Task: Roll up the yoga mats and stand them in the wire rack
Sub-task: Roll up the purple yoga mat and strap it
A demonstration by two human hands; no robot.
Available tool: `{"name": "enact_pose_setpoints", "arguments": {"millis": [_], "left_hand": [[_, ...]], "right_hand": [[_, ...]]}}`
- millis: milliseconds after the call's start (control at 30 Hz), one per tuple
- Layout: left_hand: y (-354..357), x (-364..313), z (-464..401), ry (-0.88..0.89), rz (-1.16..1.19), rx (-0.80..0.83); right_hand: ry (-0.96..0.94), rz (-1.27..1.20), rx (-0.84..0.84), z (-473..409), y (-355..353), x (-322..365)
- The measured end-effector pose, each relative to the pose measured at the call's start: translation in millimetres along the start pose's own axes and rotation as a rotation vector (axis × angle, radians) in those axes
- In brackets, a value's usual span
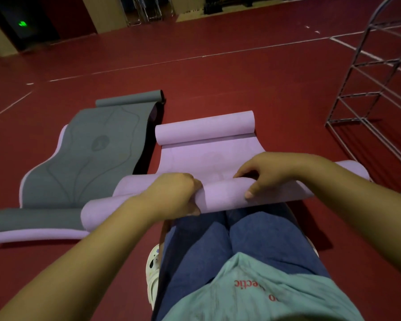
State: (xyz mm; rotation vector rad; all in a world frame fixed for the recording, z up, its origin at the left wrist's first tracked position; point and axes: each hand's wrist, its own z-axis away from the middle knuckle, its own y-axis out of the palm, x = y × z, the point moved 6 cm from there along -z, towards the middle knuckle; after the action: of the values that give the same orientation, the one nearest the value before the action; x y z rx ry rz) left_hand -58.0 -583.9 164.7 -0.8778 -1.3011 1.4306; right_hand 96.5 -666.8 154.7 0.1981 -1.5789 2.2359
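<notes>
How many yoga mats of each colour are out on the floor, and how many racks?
Purple yoga mat, gripped by the left hand and right hand: 1
Grey yoga mat: 1
Wire rack: 1
Total: 3

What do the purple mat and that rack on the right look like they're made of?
Purple yoga mat: seemingly soft foam or rubber, matte; it curls smoothly where the left hand and right hand grip it. Wire rack: probably metal, thin grey rods with a slight sheen.

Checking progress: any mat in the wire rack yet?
No: the wire rack holds nothing; the purple mat and grey mat lie on the floor.
</notes>
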Motion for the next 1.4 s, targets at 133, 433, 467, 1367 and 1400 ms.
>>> {"name": "enact_pose_setpoints", "arguments": {"millis": [133, 433, 467, 1367, 1400], "left_hand": [[-5.4, 16.4, -14.5, 0.023, 0.155, 0.080], [-4.4, 31.8, -43.5, 0.020, 0.390, 0.304], [-5.4, 32.9, -46.6, 0.011, 0.395, 0.318], [-2.2, 45.7, -25.0, -0.007, 0.060, -0.107], [-7.8, 43.4, -22.6, 0.008, 0.058, -0.105]], "right_hand": [[0.022, 0.004, -0.200, 6.9, -2.1, -6.1], [0.028, 0.098, -0.456, 22.0, 20.7, -9.0], [0.027, 0.086, -0.445, 19.5, 19.5, -10.4], [0.047, 0.431, -0.332, -7.4, 2.8, 0.2], [0.041, 0.424, -0.331, -1.5, 0.0, 1.2]]}}
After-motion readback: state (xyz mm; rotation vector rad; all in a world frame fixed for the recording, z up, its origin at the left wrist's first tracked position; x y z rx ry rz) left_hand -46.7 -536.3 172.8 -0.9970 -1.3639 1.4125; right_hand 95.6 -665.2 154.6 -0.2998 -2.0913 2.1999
